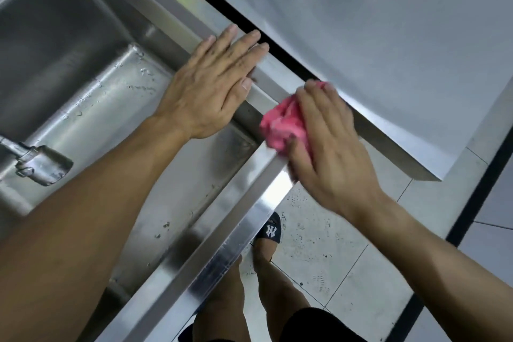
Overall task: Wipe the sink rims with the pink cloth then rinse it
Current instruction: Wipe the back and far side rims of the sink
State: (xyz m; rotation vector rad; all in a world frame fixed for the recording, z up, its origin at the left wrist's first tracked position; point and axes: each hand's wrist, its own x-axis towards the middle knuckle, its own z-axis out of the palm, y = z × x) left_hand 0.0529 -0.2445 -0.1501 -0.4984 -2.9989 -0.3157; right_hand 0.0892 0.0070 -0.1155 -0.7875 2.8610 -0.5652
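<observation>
Pressing down with curled fingers and thumb, the right hand (pixel 330 144) holds the bunched pink cloth (pixel 283 126) on the corner of the sink rim (pixel 244 183), next to the steel counter (pixel 388 50). The left hand (pixel 211 86) lies flat with straight fingers on the side rim and holds nothing. Water drops sit in the sink basin (pixel 91 97), near the tap (pixel 39 161).
</observation>
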